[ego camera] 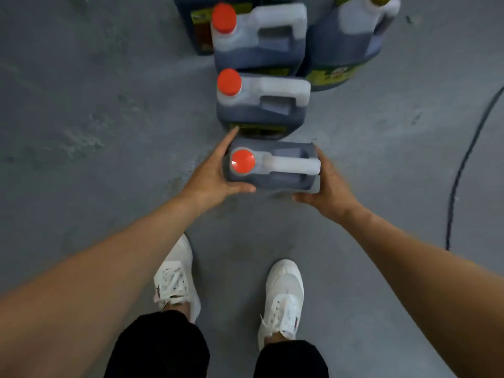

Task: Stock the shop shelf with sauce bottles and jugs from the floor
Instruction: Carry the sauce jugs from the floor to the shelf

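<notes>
- Gripping the nearest dark sauce jug (272, 178) by its sides, left hand (215, 175) and right hand (327, 186) both curled around it.
- Standing upright on the grey floor (95, 118), just before a second red-capped jug (261, 105).

The left hand's fingers (230, 140) go behind the far side of the held jug (272, 166), so their tips are hidden. Beyond the fingers, the labels on the next jugs (261, 105) are too blurred to read. The dark container (191, 28) and the big jug (351, 42) at the back are cut off by the top edge.
</notes>
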The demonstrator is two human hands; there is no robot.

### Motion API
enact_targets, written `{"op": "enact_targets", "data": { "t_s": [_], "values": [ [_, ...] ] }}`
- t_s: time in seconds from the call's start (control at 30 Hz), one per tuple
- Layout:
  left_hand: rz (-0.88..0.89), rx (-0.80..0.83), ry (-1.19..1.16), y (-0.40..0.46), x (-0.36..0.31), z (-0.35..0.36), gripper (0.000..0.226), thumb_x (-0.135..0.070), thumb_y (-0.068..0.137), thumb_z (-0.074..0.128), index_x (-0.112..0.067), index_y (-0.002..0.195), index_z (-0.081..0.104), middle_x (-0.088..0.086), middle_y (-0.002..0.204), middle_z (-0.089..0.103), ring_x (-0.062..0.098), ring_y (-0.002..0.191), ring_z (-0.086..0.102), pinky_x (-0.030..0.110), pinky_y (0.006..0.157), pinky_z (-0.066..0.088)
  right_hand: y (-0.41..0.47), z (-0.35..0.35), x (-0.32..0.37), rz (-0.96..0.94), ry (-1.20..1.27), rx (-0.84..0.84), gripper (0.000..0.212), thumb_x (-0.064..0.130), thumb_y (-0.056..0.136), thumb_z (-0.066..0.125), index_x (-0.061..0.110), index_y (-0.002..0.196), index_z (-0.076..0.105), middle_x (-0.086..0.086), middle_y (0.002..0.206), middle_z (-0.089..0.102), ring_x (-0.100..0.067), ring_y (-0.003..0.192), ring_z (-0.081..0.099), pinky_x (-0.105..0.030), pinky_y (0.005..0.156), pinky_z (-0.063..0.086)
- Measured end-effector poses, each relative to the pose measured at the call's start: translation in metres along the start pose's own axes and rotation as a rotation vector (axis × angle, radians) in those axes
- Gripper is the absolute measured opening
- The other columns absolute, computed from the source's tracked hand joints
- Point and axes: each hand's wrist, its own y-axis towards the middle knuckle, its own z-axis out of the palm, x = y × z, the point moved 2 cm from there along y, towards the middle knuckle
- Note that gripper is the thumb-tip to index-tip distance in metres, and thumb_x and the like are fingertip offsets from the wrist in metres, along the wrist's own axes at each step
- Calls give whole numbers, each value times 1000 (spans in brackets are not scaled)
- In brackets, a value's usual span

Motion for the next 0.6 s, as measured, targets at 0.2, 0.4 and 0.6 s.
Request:
{"op": "enact_targets", "data": {
  "t_s": [0.2,0.4,0.6],
  "values": [
    [77,44,50,16,17,-1,132,-10,57,95,-26,158,12,-15,146,39,-4,133,39,12,106,36,24,25,-7,54,18,0,69,0,86,74,11,146,41,5,117,57,-1,87,62,-14,61,55],
    [115,47,124,21,23,-6,123,-16,56,96,-31,152,21,-22,135,46,1,129,45,25,109,41,38,37,-14,114,195,29,62,-2,84,75,-1,139,47,8,99,53,-2,84,51,-2,72,46],
    [112,13,101,24,20,-8,110,-15,52,97,-27,142,34,-23,120,55,-6,113,54,13,97,44,36,30,-8,135,302,72,62,-4,74,82,4,128,52,9,104,57,2,83,58,-6,72,49]
  ]
}}
